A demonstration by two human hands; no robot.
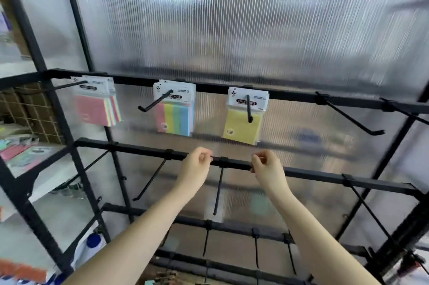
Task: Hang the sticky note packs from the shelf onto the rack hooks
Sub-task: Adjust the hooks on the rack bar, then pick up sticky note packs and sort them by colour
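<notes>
At far left, on the white shelf [50, 170]: loose sticky note packs [22, 152] in pink and green, blurred, lying flat. On the upper rail [209, 87], left hook [69, 84]: pink-fronted packs [96, 101], several deep, hanging upright. Next hook [154, 101] along: striped packs [175, 109] in pink, yellow, green and blue. Third hook [249, 108]: yellow packs [245, 117], header card reading STICKY NOTE. Further right on that rail: two bare hooks [350, 116], angled down and outward. Behind all: ribbed translucent panel [232, 29].

Lower down, at the middle rail [234, 165]: left hand [196, 167] raised, fingers curled in at the bar, nothing visibly held; actual contact with the rail unclear. Between the hands: bare hook [219, 189] clipped to the rail, pointing down toward the camera. Right hand [267, 168] likewise curled, fingertips [254, 170] at the rail's front edge, carrying no pack. Further right, same rail: another bare hook [369, 208].
</notes>
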